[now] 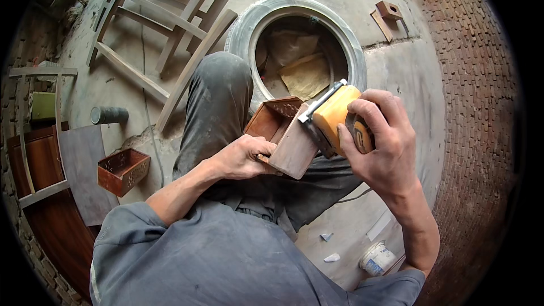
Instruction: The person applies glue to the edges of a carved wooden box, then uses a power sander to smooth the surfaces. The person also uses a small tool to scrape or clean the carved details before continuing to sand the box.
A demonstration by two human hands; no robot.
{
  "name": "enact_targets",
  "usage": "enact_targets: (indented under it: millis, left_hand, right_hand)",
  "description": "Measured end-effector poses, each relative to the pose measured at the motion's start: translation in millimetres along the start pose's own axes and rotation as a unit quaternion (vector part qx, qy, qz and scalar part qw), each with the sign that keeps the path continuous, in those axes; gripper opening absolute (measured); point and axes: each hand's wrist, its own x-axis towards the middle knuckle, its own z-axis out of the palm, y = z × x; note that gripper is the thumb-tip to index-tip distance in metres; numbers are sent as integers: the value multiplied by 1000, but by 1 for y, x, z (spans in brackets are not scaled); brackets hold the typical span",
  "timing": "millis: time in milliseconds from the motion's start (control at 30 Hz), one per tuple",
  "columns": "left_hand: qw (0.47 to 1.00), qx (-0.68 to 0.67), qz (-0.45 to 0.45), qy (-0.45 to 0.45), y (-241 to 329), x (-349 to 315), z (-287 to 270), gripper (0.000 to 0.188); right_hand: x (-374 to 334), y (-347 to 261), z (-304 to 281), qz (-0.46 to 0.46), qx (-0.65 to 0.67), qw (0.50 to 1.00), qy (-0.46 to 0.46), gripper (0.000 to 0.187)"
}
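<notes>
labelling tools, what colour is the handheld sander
The sander is yellow with dark parts, head view.

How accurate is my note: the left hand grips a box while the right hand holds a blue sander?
The colour is wrong: the head view shows a yellow sander in the right hand. The left hand does grip a box.

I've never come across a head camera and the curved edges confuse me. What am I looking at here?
There's no robot: this single picture comes from a wide fisheye camera on a person's head, looking down. The lens bends straight edges. The left hand grips an open wooden box. The right hand holds a yellow power tool, apparently a sander, at the box's side. On the floor are a tyre ahead, a slatted wooden frame and second box leftward, and a white tub at lower right.
</notes>
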Motion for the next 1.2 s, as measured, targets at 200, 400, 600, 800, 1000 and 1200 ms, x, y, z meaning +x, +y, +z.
enact_targets:
  millis: [200, 400, 600, 800, 1000, 1200]
  left_hand:
    - [1000, -16, -23, -9, 1, -3, 0, 30]
    - [999, 20, -16, -41, 9, -4, -5, 40]
    - [992, 92, -76, -48, 19, -36, 5, 42]
    - [969, 2, -245, -22, 27, -62, 18, 40]
    - [967, -65, -243, 31, 27, -55, 31, 36]
    - [971, -78, -219, 60, 29, -47, 44, 30]
  right_hand:
    - [-26, -41, 0, -45, 65, 996, -49, 30]
    - [10, 3, -4, 33, 29, 999, -15, 27]
    - [-25, 22, -27, 96, 81, 992, -22, 29]
    - [-80, -9, -25, 111, 151, 981, -58, 35]
    - [-88, -25, -19, 91, 136, 983, -87, 39]
    - [-76, -30, -7, 66, 137, 984, -91, 36]
